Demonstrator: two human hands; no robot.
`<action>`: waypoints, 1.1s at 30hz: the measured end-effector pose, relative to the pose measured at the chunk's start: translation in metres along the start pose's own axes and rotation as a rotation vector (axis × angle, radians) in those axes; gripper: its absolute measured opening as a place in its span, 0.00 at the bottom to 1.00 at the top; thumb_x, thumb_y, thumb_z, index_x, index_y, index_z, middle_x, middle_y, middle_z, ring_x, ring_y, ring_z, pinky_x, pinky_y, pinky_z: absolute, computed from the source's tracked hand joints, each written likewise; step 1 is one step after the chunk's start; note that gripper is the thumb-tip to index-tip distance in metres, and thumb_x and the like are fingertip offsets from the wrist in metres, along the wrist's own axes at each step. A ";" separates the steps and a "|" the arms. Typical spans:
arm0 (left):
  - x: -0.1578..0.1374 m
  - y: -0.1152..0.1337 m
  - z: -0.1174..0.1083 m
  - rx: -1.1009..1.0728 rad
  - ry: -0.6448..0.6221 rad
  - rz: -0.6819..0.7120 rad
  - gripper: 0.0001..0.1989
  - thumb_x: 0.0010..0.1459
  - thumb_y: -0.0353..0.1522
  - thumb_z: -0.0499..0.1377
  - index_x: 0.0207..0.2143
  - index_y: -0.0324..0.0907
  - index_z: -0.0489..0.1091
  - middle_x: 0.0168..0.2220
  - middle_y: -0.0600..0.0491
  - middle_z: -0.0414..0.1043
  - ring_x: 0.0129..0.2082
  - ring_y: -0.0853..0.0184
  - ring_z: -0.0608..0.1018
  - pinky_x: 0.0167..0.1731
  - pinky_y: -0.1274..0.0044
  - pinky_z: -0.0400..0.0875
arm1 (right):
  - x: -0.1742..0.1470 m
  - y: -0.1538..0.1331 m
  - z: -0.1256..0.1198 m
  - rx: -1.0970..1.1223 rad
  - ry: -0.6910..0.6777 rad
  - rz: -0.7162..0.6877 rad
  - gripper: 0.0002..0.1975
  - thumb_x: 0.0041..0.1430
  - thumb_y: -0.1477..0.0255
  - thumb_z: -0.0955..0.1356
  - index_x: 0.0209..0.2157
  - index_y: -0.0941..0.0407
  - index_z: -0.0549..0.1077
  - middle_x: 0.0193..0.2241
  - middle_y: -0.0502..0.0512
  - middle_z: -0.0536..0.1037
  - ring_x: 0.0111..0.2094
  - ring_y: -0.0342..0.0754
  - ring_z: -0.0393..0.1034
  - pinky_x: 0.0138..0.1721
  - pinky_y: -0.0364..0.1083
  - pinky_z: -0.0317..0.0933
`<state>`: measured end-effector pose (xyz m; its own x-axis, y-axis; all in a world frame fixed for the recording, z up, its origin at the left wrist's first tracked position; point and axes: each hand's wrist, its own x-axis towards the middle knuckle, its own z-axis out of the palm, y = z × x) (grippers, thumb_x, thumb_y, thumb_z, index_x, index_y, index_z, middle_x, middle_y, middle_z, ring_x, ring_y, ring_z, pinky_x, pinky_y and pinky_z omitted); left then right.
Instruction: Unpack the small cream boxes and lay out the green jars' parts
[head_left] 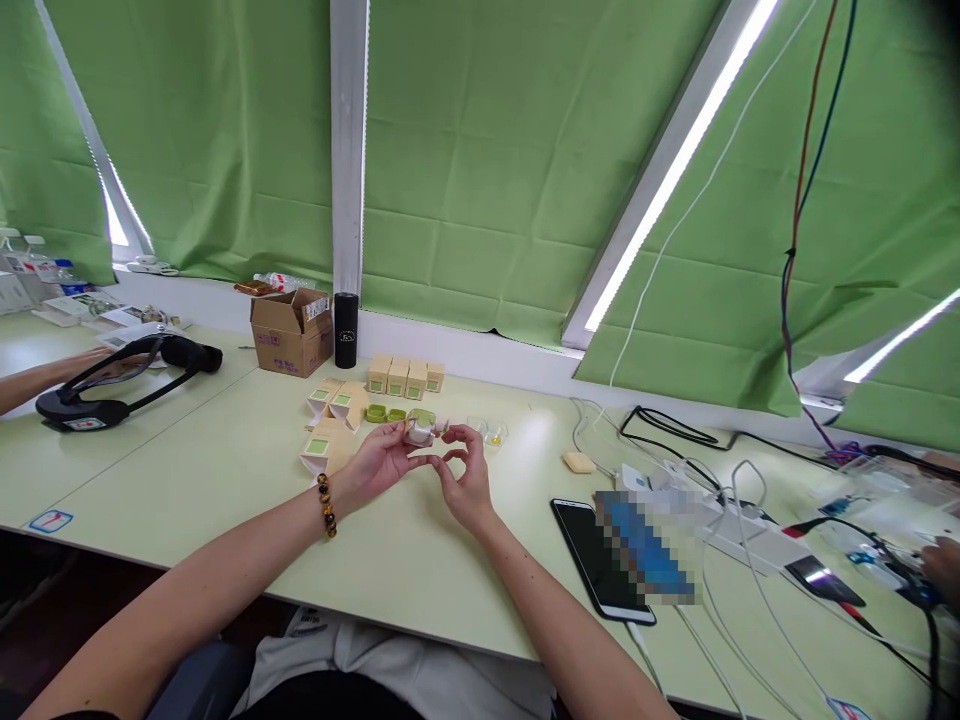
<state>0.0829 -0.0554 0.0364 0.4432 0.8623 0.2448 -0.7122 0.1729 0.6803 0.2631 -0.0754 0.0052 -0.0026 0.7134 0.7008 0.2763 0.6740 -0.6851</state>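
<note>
Holding between bent thumb and fingers was done by the left hand; a small clear container with a green top was gripped at its two o'clock. At the container's five o'clock, the right hand was curled, its thumb and forefinger parted; whether anything was pinched could not be told. Small square olive-green trays were set at ten o'clock, opened tan cardboard boxes at nine.
</note>
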 end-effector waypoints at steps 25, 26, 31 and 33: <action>-0.014 -0.009 -0.005 1.567 -0.110 0.779 0.26 0.68 0.29 0.59 0.67 0.48 0.63 0.57 0.42 0.72 0.60 0.50 0.72 0.60 0.53 0.68 | 0.003 -0.012 -0.001 0.204 -0.031 0.178 0.22 0.61 0.63 0.75 0.55 0.50 0.72 0.49 0.59 0.80 0.51 0.55 0.77 0.45 0.52 0.75; -0.014 -0.009 -0.005 1.552 -0.094 0.746 0.26 0.68 0.30 0.60 0.66 0.48 0.63 0.57 0.42 0.72 0.60 0.50 0.72 0.61 0.53 0.67 | 0.003 -0.012 -0.002 0.200 -0.026 0.177 0.21 0.62 0.63 0.74 0.55 0.50 0.71 0.49 0.60 0.80 0.52 0.55 0.77 0.45 0.52 0.75; -0.014 -0.009 -0.004 1.459 -0.046 0.608 0.24 0.67 0.33 0.62 0.64 0.48 0.67 0.58 0.42 0.71 0.61 0.48 0.70 0.62 0.52 0.66 | 0.003 -0.003 -0.004 0.104 -0.013 0.166 0.11 0.68 0.61 0.68 0.46 0.51 0.74 0.44 0.57 0.82 0.41 0.51 0.79 0.39 0.51 0.76; -0.014 -0.009 -0.004 1.435 -0.061 0.573 0.25 0.67 0.32 0.62 0.65 0.48 0.67 0.59 0.42 0.70 0.62 0.49 0.70 0.63 0.52 0.65 | 0.003 0.000 -0.005 0.039 0.003 0.186 0.10 0.69 0.61 0.67 0.43 0.52 0.74 0.43 0.56 0.83 0.38 0.50 0.78 0.38 0.51 0.75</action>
<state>0.0807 -0.0670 0.0236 0.3484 0.6250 0.6985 0.2986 -0.7804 0.5493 0.2679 -0.0741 0.0079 0.0479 0.8260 0.5616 0.2341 0.5373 -0.8102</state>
